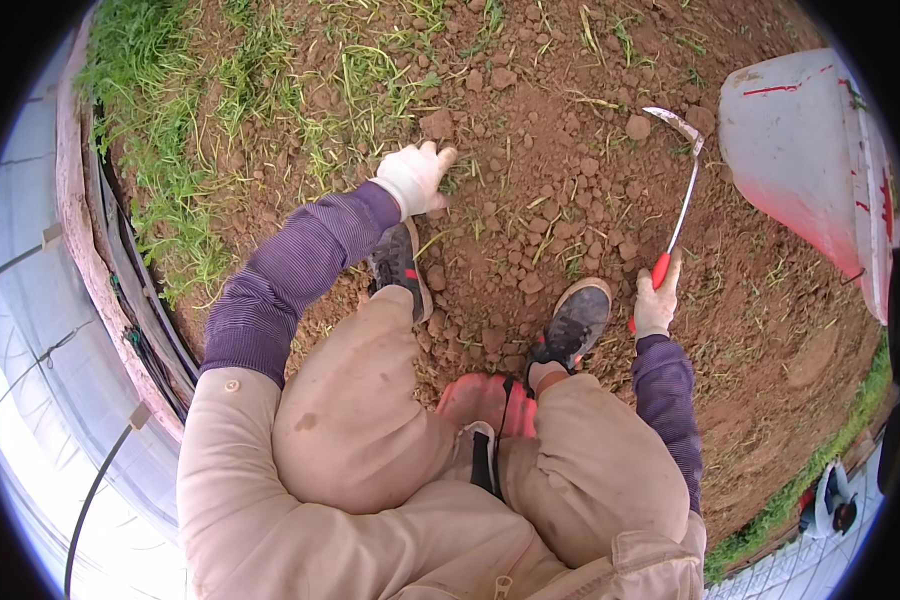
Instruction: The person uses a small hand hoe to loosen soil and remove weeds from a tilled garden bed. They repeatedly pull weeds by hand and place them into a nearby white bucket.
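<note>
My left hand [414,178], in a pale glove, is low over the cloddy brown soil [529,217], above my left shoe. Its fingertips are by a small tuft of green leaves [454,180]; whether they grip any of it I cannot tell. On the right, my gloved right hand [656,300] is closed around the red handle of a sickle [686,196]. The sickle's thin metal shaft points away from me, and its curved, soil-marked blade [673,120] lies over the ground, turned to the left.
Feathery green plants [157,150] grow at the left, beside a wooden board [82,202] and plastic sheeting [52,300]. A large whitish and red plastic tub [787,135] stands at the right. A red seat [476,401] is beneath me. Another person [829,502] is far off at lower right.
</note>
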The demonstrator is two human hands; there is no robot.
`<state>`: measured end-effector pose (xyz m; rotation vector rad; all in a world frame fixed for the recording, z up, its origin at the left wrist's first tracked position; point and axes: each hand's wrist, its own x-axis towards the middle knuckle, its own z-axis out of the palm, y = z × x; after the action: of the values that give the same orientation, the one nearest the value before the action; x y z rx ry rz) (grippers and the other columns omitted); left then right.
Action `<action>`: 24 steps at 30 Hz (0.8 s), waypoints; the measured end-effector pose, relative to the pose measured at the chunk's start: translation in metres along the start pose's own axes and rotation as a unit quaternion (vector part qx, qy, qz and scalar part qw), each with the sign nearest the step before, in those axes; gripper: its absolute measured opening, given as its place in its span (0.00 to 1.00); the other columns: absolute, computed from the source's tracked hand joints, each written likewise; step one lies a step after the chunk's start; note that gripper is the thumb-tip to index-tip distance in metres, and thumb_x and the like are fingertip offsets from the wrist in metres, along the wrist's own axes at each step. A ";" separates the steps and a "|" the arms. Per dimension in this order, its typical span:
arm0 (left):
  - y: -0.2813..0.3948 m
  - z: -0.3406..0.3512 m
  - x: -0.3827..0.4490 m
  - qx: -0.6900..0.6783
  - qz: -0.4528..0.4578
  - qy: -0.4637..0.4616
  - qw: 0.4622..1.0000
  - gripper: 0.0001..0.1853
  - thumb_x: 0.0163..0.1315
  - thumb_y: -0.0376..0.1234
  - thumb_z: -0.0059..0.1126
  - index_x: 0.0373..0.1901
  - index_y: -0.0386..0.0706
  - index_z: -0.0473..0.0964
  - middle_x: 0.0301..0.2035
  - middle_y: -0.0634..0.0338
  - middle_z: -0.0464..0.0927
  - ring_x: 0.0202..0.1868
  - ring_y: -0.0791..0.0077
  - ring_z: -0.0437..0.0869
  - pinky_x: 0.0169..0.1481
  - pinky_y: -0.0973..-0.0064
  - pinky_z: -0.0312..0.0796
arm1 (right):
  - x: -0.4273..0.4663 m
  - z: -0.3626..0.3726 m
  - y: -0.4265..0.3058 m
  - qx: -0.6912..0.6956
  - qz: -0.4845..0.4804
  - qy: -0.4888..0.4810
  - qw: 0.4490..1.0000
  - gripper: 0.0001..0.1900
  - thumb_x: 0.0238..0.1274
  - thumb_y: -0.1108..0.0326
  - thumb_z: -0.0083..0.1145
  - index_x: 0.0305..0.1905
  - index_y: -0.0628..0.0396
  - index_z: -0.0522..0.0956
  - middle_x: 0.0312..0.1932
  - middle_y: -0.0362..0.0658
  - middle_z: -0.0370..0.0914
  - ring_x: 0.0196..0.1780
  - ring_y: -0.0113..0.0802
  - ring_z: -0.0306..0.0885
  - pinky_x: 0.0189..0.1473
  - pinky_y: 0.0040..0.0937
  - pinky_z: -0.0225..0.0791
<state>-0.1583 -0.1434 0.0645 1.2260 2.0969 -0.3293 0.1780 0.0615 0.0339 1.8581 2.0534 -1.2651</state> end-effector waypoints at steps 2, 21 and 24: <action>0.014 0.032 0.001 -0.008 0.023 0.032 0.999 0.30 0.45 0.39 0.64 0.52 0.44 0.68 0.46 0.47 0.70 0.48 0.52 0.76 0.45 0.59 0.73 | 0.000 0.001 0.001 -0.002 -0.002 0.004 1.000 0.36 0.57 0.61 0.51 0.69 0.30 0.50 0.47 0.55 0.74 0.46 0.46 0.75 0.52 0.39 0.65; 0.012 0.061 0.001 0.008 0.065 0.068 0.996 0.21 0.50 0.38 0.60 0.48 0.47 0.73 0.45 0.52 0.70 0.46 0.56 0.75 0.43 0.60 0.73 | -0.002 0.005 0.001 -0.031 -0.008 0.024 0.999 0.36 0.56 0.60 0.51 0.69 0.31 0.49 0.44 0.56 0.75 0.44 0.51 0.76 0.50 0.42 0.66; 0.011 0.084 -0.007 -0.139 0.081 0.069 0.984 0.17 0.54 0.37 0.57 0.46 0.44 0.74 0.38 0.52 0.74 0.40 0.56 0.79 0.41 0.63 0.73 | -0.001 0.004 0.002 -0.043 -0.017 0.027 0.999 0.36 0.56 0.59 0.51 0.69 0.31 0.49 0.43 0.57 0.76 0.44 0.51 0.76 0.50 0.43 0.66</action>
<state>-0.1105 -0.1864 0.0084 1.2677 2.0571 0.1234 0.1784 0.0584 0.0307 1.8463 2.1394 -1.1284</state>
